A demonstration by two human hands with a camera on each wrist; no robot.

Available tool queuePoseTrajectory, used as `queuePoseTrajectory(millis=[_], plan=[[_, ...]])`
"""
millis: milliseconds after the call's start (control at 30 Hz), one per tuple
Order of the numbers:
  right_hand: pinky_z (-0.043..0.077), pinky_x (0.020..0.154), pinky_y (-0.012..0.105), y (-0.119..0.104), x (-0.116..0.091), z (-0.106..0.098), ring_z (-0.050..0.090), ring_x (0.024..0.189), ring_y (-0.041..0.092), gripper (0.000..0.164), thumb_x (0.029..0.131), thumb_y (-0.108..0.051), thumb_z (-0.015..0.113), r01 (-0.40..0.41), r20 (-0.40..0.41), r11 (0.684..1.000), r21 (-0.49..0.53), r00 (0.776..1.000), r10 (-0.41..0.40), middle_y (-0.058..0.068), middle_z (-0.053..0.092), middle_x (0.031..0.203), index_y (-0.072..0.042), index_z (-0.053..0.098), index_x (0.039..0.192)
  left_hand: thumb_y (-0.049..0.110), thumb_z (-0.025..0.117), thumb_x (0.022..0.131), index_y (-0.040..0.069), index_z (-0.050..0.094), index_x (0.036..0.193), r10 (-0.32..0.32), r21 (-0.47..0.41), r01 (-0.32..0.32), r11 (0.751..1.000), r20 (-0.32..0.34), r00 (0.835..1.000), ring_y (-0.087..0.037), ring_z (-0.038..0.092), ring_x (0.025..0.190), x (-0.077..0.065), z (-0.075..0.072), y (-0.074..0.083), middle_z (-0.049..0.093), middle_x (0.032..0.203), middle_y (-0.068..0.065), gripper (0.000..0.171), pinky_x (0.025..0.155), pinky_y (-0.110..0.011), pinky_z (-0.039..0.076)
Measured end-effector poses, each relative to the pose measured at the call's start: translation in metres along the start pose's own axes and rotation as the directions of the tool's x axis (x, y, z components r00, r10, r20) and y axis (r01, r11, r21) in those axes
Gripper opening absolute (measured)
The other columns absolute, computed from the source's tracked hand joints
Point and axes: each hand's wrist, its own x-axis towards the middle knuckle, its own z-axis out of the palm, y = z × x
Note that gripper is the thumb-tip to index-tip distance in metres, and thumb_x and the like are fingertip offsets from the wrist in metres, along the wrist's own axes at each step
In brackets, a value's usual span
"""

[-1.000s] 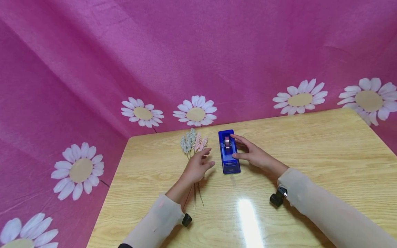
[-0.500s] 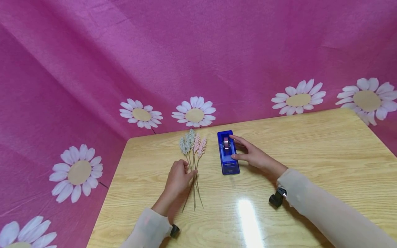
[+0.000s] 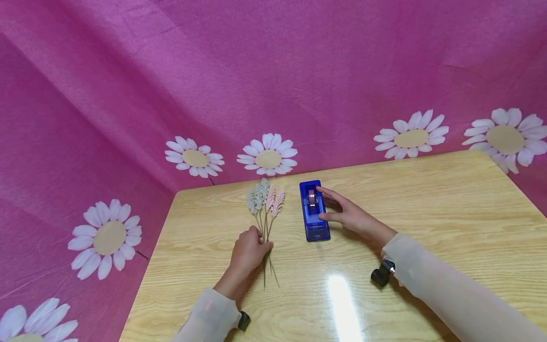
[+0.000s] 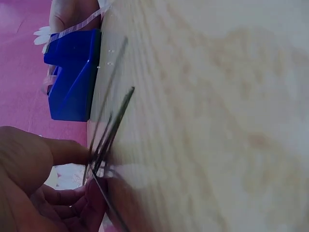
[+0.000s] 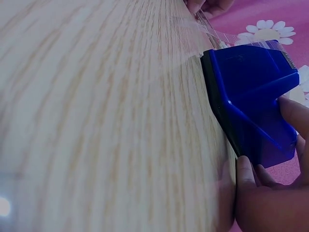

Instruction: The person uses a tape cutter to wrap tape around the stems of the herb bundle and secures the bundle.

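Note:
Several artificial flower stems (image 3: 271,199), topped with pale green and pink heads, lie on the left part of the table. My left hand (image 3: 249,250) pinches the thin stems (image 4: 118,118) between thumb and fingers, below the heads. Their lower ends stick out past my hand. To the right stands a blue tape dispenser (image 3: 315,230) with a roll of clear tape (image 3: 312,198) in it. My right hand (image 3: 353,216) holds the dispenser from its right side, thumb and index finger against its edge. A clear tape strip (image 5: 227,36) extends from its cutter end in the right wrist view.
The light wood-grain table (image 3: 410,204) meets a pink cloth backdrop (image 3: 325,85) printed with white daisies at its back and left edges. A bright light reflection (image 3: 342,304) shows on the tabletop near the front.
My left hand has moved from over the flowers down and left to the stems and has taken hold of them, bunching them closer. My right hand stays at the tape dispenser.

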Motion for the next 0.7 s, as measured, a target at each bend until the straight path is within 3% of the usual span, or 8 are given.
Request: queuePoseTrajectory(millis=[167,367,533,600,700], plan=[[0.023,0.121,0.062,0.0005,-0.0006,0.0003,0.023,0.153,0.044,0.08,0.099,-0.016,0.071,-0.004,-0.002,1.0,0.01,1.0,0.004,0.021,0.026,0.167,-0.026,0.027,0.165,0.006,0.069,0.082,0.01,0.054,0.084,0.045,0.027,-0.044,0.999,-0.042,0.998,-0.021,0.051,0.064,0.0021,-0.0006,-0.0019,0.055,0.071,-0.001,0.015,0.059,-0.034,0.043],[0.022,0.121,0.063,0.0002,-0.002,0.0001,0.022,0.154,0.044,0.08,0.099,-0.017,0.071,-0.002,-0.001,1.0,0.006,1.0,0.002,0.022,0.026,0.166,-0.026,0.026,0.165,0.002,0.065,0.078,0.008,0.054,0.086,0.042,-0.027,-0.044,0.999,-0.043,0.998,-0.02,0.049,0.063,0.0029,-0.0018,-0.0054,0.053,0.07,-0.001,0.014,0.059,-0.032,0.042],[0.022,0.121,0.063,-0.0005,-0.0021,0.0011,0.022,0.154,0.044,0.08,0.1,-0.018,0.07,-0.004,0.001,1.0,0.0,1.0,0.004,0.023,0.026,0.167,-0.026,0.026,0.165,0.001,0.061,0.087,0.003,0.057,0.096,0.018,-0.181,-0.024,0.983,-0.037,0.999,-0.015,0.051,0.061,0.0023,-0.0049,-0.0085,0.053,0.074,0.0,0.01,0.058,-0.03,0.044],[0.022,0.121,0.063,-0.0012,-0.0024,0.001,0.022,0.154,0.044,0.08,0.1,-0.018,0.07,-0.005,0.001,1.0,-0.001,1.0,0.005,0.023,0.026,0.167,-0.026,0.026,0.165,-0.001,0.058,0.092,-0.001,0.056,0.102,-0.01,-0.3,0.01,0.954,0.003,1.0,-0.014,0.054,0.058,0.0019,-0.0063,-0.009,0.052,0.076,-0.002,0.01,0.054,-0.03,0.047],[0.022,0.121,0.063,-0.0019,-0.003,0.0005,0.021,0.154,0.045,0.079,0.1,-0.018,0.07,-0.006,0.003,1.0,-0.003,1.0,0.006,0.022,0.025,0.167,-0.026,0.026,0.165,-0.003,0.052,0.098,-0.004,0.053,0.108,-0.036,-0.399,0.051,0.916,0.047,0.998,-0.014,0.055,0.049,0.0018,-0.0074,-0.0099,0.053,0.075,-0.004,0.011,0.046,-0.028,0.047]])
